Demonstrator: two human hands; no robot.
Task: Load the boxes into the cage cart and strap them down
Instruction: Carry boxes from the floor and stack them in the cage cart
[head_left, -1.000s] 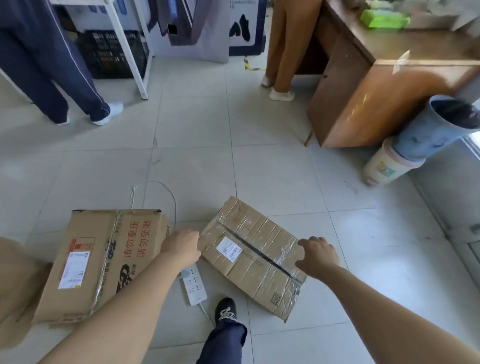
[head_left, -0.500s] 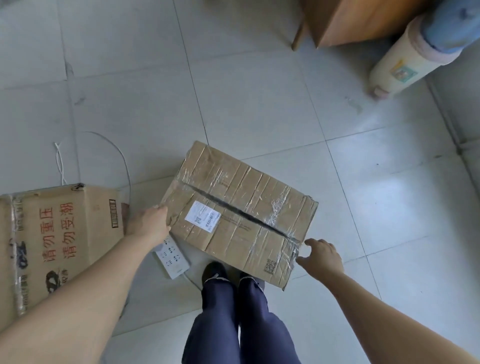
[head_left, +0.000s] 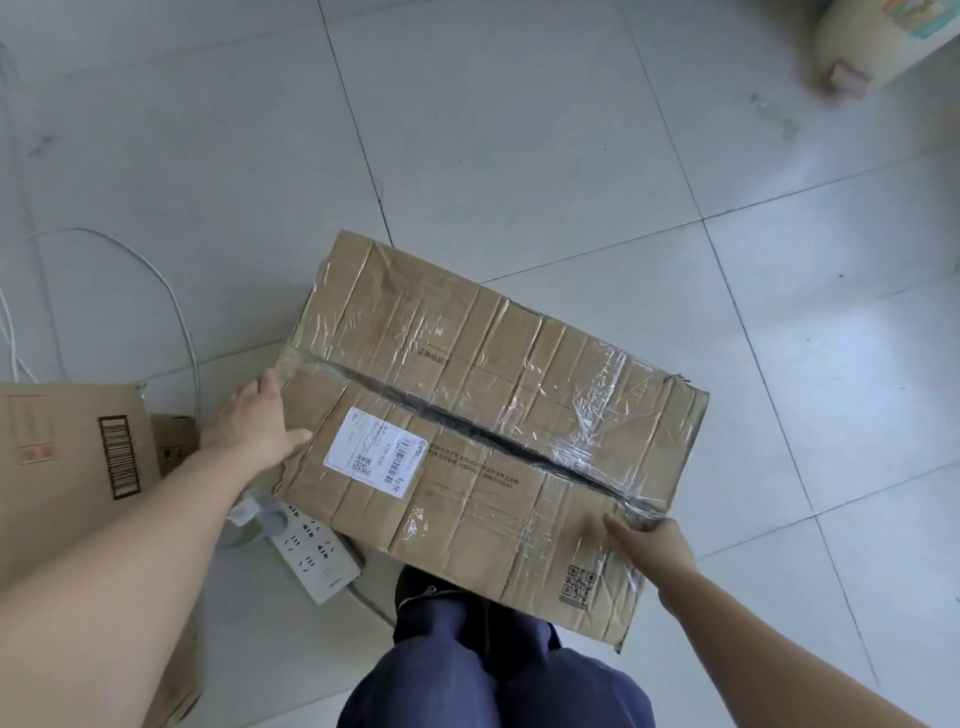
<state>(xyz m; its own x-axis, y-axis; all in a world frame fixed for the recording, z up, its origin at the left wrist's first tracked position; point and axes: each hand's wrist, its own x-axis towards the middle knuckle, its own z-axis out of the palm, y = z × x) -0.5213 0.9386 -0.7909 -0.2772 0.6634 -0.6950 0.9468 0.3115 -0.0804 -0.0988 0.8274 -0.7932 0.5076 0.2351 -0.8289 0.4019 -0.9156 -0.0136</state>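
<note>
A white power strip (head_left: 317, 551) lies on the floor just beside your left foot. Its far end is tucked under the near left corner of the taped box (head_left: 483, 405), and a thin white cable (head_left: 179, 312) loops across the tiles beyond it. A second cardboard box (head_left: 67, 467), printed with a barcode, sits to the left, partly hidden by your left forearm, with your left hand between it and the taped box. A pale, rounded container (head_left: 883, 36), blurred, stands well apart at the far right. The floor (head_left: 519, 130) is pale grey tile with dark grout lines, scuffed in places. The taped box lies straight ahead of you at an angle to the tile lines, its near edge over the toe of your dark shoe (head_left: 415, 587); whether it rests on the floor cannot be told. Clear tape wraps it and a white shipping label (head_left: 374, 452) sits on its top face. Your left hand (head_left: 254, 426) clasps the box's left end, thumb laid over the top edge. Your right hand (head_left: 654, 551) grips the right end, thumb on top and fingers wrapped over the side, with both arms reaching forward and down.
</note>
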